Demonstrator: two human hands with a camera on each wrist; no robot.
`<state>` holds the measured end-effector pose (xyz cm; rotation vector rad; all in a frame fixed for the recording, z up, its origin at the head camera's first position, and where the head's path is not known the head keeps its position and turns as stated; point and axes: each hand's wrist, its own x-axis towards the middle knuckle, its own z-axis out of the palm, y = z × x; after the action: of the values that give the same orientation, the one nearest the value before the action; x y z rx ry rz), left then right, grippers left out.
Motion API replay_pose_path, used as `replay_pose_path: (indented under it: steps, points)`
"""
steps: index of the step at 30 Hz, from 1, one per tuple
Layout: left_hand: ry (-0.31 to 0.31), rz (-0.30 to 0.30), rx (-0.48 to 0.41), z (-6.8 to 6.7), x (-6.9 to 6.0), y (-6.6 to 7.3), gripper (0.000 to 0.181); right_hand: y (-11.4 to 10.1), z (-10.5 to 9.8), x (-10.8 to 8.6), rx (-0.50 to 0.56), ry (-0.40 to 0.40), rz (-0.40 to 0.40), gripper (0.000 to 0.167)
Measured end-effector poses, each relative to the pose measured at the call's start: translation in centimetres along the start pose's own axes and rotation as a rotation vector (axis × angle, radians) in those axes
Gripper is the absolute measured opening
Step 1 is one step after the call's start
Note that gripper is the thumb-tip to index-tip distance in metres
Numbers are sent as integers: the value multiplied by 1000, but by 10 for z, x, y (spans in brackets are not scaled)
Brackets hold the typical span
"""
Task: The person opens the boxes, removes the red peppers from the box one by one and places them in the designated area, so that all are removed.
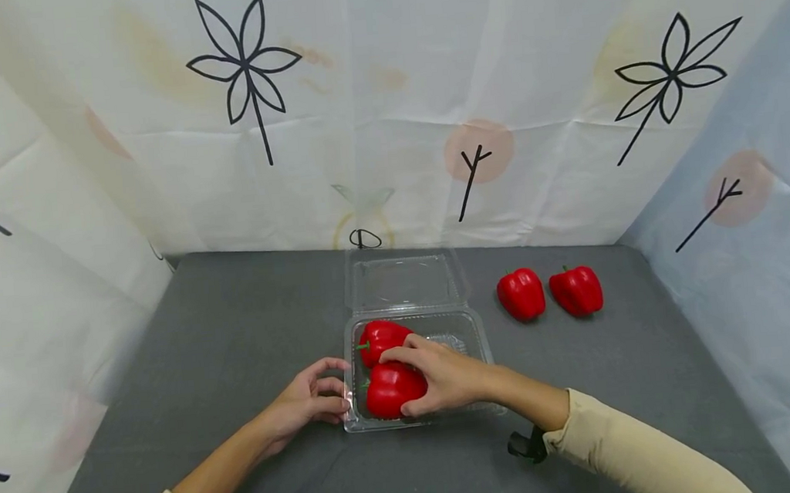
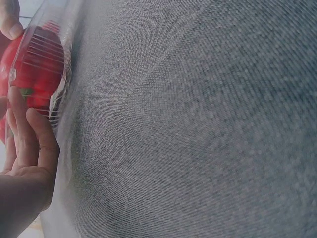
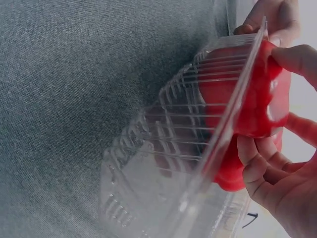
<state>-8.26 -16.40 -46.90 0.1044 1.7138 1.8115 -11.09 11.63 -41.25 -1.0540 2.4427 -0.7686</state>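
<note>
A clear plastic clamshell container (image 1: 475,341) lies with its lid (image 1: 405,280) folded back. Two red bell peppers sit side by side in its left half: the far pepper (image 1: 381,336) and the near pepper (image 1: 389,392). My right hand (image 1: 440,374) grips the near pepper, thumb on the near side and fingers over the far side; the right wrist view shows that pepper (image 3: 267,94) inside the container wall. My left hand (image 1: 310,400) touches the container's left side with its fingers, and in the left wrist view those fingers (image 2: 29,134) lie along the clear wall.
To the right of the container, two more red bell peppers rest on the grey cloth: one pepper (image 1: 520,295) and another pepper (image 1: 576,291) beside it. A white patterned curtain (image 1: 385,123) closes off the back and sides of the grey table (image 1: 254,312).
</note>
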Motion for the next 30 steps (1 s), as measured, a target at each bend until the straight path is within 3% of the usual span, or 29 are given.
replay_pose_path:
  steps: [6, 14, 30]
  points:
    - [-5, 29, -17, 1, -2, 1, 56, -1, -7, -4, 8, -34, 6, 67]
    - [2, 28, -17, 2, -3, 1, 56, 2, -23, -14, 6, -55, -58, 67]
    - [23, 8, 4, 1, -4, 4, 59, 7, -46, -52, 27, 20, -52, 68]
